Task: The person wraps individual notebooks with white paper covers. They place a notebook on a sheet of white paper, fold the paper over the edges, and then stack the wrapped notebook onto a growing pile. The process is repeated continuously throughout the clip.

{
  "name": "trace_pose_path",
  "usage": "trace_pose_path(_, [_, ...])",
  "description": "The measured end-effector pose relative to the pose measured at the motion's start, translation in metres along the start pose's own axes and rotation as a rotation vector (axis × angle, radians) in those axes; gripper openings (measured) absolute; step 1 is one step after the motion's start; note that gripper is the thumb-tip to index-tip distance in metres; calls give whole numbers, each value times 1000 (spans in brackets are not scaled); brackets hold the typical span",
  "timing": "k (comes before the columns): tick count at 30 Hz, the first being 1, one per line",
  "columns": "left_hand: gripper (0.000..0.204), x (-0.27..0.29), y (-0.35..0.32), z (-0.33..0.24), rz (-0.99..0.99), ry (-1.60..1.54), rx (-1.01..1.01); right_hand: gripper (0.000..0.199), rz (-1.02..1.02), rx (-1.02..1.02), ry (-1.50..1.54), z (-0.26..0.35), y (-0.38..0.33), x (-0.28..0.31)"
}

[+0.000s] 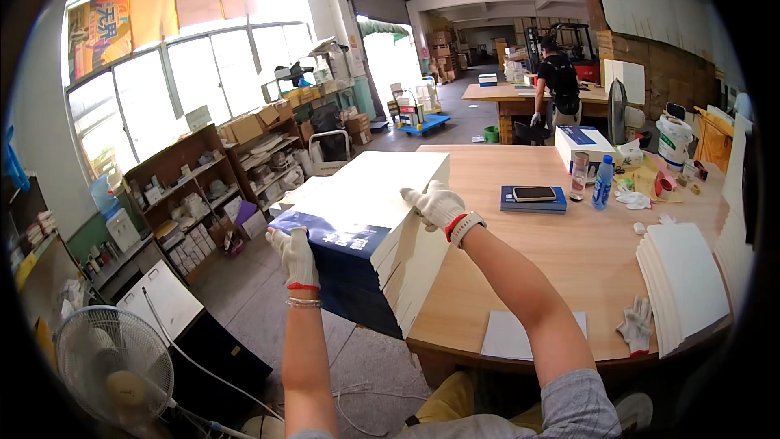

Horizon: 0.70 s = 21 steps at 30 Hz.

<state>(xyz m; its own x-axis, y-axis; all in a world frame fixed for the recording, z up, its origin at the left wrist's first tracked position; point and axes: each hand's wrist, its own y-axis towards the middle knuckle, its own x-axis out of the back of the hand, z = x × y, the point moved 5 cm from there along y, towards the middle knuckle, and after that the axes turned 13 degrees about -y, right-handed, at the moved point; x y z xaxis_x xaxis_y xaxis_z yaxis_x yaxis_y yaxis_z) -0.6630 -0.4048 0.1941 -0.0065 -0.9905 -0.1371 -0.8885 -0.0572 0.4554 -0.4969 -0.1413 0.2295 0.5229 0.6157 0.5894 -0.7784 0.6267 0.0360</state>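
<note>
A thick stack of large white sheets with blue printed parts (366, 232) juts past the table's left edge, tilted; I cannot tell whether they are covers or booklets. My left hand (294, 257), in a white knit glove with a red cuff, grips the stack's left blue end, fingers curled at its top edge. My right hand (439, 205), gloved alike and with a pale watch at the wrist, is closed on the stack's right upper edge. The fingers' undersides are hidden. Below my right forearm lies a grey-white board (504, 335) on the table.
On the wooden table (479, 268) lie a phone (534, 193) on blue books (520, 205), two bottles (602, 183), a loose glove (636, 327) and stacked white sheets (686, 280). A fan (114, 366) and a dark cabinet (195, 341) stand left. Another person (559, 81) works beyond.
</note>
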Motion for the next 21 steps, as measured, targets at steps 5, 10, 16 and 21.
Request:
trace_pose_path(5, [84, -10, -2, 3, 24, -12, -25, 59, -20, 49, 14, -13, 0, 10])
trace_pose_path(10, [68, -8, -104, -39, -37, -114, -635, 46, 85, 225, 316, -123, -58, 50])
trace_pose_path(16, [48, -158, -303, -50, 1377, -296, -825, 32, 275, 308, -203, -265, -273, 9])
trace_pose_path(21, [43, -301, -415, 67, 1835, 120, -281, 37, 253, 20, -602, -313, -316, -38])
